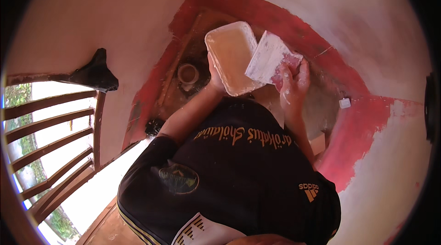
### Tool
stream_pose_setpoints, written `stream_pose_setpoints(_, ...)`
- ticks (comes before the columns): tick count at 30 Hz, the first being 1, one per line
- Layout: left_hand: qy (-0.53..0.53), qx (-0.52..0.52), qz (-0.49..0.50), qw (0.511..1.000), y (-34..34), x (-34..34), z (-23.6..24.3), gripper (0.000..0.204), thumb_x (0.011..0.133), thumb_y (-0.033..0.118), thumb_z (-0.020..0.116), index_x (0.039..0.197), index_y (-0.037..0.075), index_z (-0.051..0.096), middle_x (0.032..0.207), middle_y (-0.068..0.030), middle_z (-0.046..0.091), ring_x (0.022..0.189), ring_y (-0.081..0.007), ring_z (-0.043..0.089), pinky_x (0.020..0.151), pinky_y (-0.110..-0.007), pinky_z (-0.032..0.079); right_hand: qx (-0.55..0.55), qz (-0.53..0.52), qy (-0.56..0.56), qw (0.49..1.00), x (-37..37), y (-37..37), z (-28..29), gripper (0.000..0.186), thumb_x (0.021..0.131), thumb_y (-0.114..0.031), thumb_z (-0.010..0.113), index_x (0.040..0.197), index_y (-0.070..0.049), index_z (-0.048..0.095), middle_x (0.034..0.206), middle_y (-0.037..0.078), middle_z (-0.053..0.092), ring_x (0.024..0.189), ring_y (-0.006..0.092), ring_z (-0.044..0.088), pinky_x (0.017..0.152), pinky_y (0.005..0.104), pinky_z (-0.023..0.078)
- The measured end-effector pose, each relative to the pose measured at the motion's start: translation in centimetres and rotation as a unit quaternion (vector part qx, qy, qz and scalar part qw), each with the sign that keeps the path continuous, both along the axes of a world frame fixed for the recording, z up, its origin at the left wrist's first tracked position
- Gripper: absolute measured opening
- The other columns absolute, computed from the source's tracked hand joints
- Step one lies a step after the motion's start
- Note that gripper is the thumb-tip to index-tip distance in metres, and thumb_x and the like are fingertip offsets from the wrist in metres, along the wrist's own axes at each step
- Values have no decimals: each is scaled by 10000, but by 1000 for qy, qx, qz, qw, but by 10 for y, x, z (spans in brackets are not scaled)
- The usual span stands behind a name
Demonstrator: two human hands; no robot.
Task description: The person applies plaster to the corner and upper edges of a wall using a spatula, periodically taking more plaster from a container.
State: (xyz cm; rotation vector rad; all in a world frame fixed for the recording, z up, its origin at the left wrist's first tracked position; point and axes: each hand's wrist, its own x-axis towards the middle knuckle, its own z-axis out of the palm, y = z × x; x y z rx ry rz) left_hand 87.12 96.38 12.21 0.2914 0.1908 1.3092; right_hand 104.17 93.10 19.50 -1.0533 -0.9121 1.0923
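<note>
As I watch through the head camera, the left forearm slants up from the dark sleeve toward the middle of the view, its wrist beside the tray (232,59). On the other side, the right forearm rises more steeply, with the hand level with the tray's lower half. The tray is a shallow rectangle with rounded corners, tan inside and whitish along its rim, tilted in front of the chest. Just to its right is the scraper (268,59), a broad flat blade coated in white, reddish near the grip. Its lower left corner overlaps the tray's rim; I can't tell whether they touch. I have the left hand (214,76) closed on the tray's left side, most of its fingers hidden beneath. The right hand (295,80) is clamped around the scraper's grip, fingers bent and smeared with white, well apart from the left.
</note>
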Motion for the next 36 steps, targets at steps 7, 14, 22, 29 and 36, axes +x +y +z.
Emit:
stream_pose_setpoints(7, 34, 80, -15, 996, 50, 132, -15, 914, 859, 811, 307, 1485, 144, 334, 1433, -80, 454, 1293, -275, 476, 1090, -465, 391, 90, -52, -88, 991, 139, 31, 22, 444, 924, 36, 568, 1357, 15, 471, 1102, 45, 610, 843, 56, 568, 700, 188, 493)
stream_pose_setpoints(14, -4, 70, -66, 995, 73, 238, -3, 930, 864, 807, 292, 1457, 94, 361, 1400, -134, 492, 1258, -299, 520, 1062, -465, 428, 87, 1, -187, 978, 213, 57, 3, 440, 924, -23, 603, 1338, 52, 473, 1151, 133, 640, 1011, 146, 641, 826, 261, 512)
stream_pose_setpoints(22, 57, 43, -81, 994, 90, 279, -6, 867, 917, 753, 230, 1445, 80, 371, 1339, -142, 528, 1189, -272, 564, 1014, -419, 468, 32, 42, -269, 962, 248, 87, -11, 476, 885, -47, 637, 1328, 63, 500, 1121, 191, 669, 1000, 164, 660, 854, 297, 515)
stream_pose_setpoints(29, 88, -8, -124, 988, 97, 295, -6, 847, 923, 745, 246, 1404, 70, 425, 1284, -143, 558, 1140, -273, 589, 985, -433, 494, 28, 49, -210, 976, 259, 104, -43, 489, 903, -42, 620, 1346, 97, 468, 1122, 168, 664, 985, 156, 645, 833, 272, 517)
stream_pose_setpoints(36, 117, -13, -120, 986, 96, 290, -19, 838, 939, 729, 188, 1446, 88, 374, 1329, -132, 531, 1179, -268, 569, 1004, -426, 484, -61, 99, -35, 993, 255, 108, -44, 457, 925, -10, 578, 1354, 78, 447, 1089, 99, 649, 917, 94, 629, 742, 223, 522)
